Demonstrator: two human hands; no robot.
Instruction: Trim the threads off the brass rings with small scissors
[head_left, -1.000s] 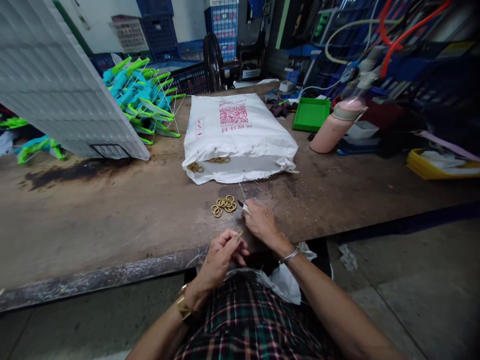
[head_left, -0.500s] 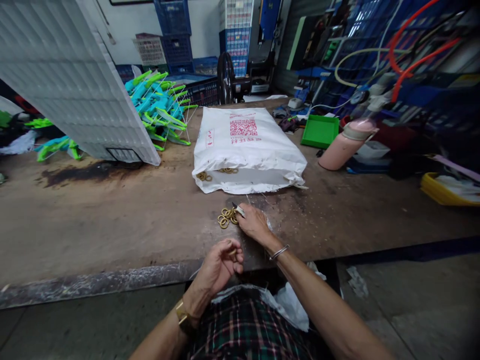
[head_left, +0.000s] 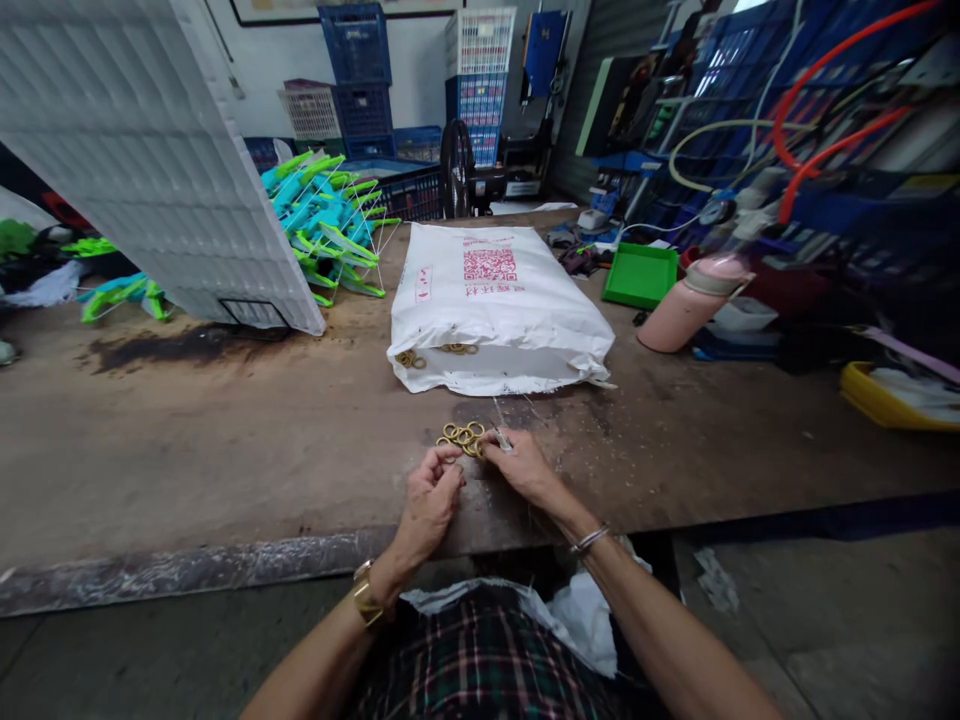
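Observation:
Several brass-coloured rings [head_left: 463, 434] lie in a small pile on the wooden table, in front of the white sack. My left hand [head_left: 433, 497] is at the near left edge of the pile, thumb and fingertips pinched together on what looks like one ring. At the pile's right side, my right hand [head_left: 527, 468] is closed around a small pale tool [head_left: 501, 438], its fingertips touching the rings. The tool's exact kind is hidden by the fingers. More rings show inside the open mouth of the white woven sack [head_left: 555, 290], which lies flat with red print on top.
A pale ribbed panel [head_left: 172, 160] leans at left beside green and blue plastic parts [head_left: 330, 235]. At right are a green tray [head_left: 640, 275], a pink bottle [head_left: 679, 312] and a yellow basket [head_left: 892, 405]. The table's front edge [head_left: 195, 565] runs close to my body.
My left hand has turned from palm-up and moved forward to the rings. My right hand stays at the pile, slightly farther right and nearer me. The view has tilted slightly upward.

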